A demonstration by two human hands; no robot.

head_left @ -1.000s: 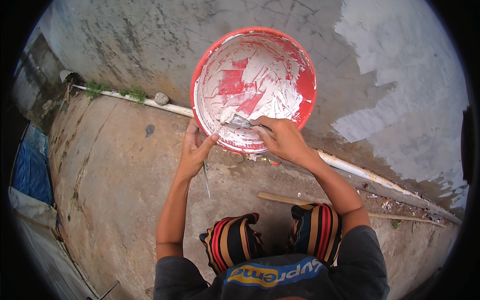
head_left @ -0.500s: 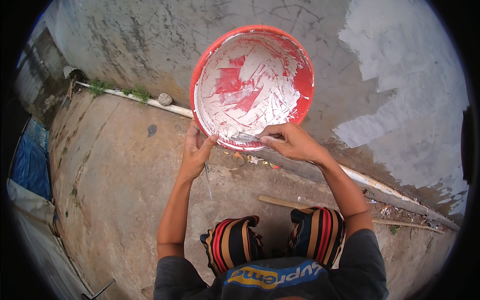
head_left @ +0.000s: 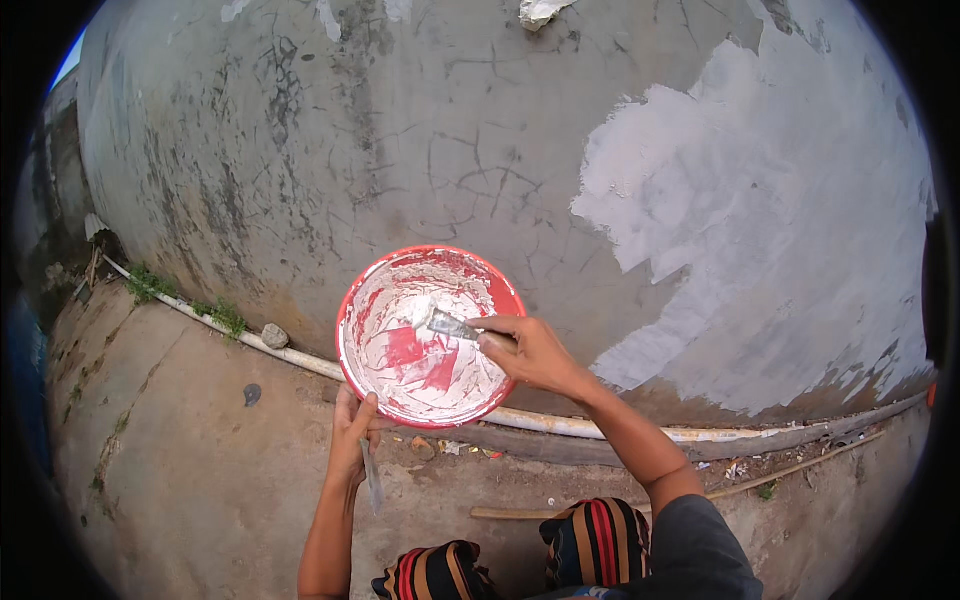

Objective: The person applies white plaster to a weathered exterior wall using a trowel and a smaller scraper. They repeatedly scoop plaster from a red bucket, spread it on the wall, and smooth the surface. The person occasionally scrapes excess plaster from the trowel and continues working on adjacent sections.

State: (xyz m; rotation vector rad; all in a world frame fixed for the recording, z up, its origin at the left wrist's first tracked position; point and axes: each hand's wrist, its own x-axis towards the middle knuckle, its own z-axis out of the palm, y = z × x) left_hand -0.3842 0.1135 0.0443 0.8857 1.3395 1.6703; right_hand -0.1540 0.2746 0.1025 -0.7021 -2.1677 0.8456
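Observation:
A red plastic basin [head_left: 508,294], its inside smeared with white putty [head_left: 392,292], is held up in front of me near the wall. My left hand [head_left: 350,436] grips its near-left rim, thumb up against the side. From that same hand a thin flat blade [head_left: 373,484] hangs down; its handle is hidden by the fingers. My right hand [head_left: 538,352] is closed round the handle of a putty knife [head_left: 453,325]. The knife's blade points left over the middle of the basin, with a white lump of putty at its tip.
A cracked grey wall [head_left: 400,170] rises behind the basin, with a pale coated patch [head_left: 700,190] at right. Along its foot runs a whitish pipe [head_left: 560,424], with a stone [head_left: 274,336] and weeds beside it. A wooden stick [head_left: 500,513] lies on the concrete ground [head_left: 200,440].
The putty knife has come up from the basin's near rim to over its middle, carrying putty. The basin now appears lower and further left, and more of the wall shows.

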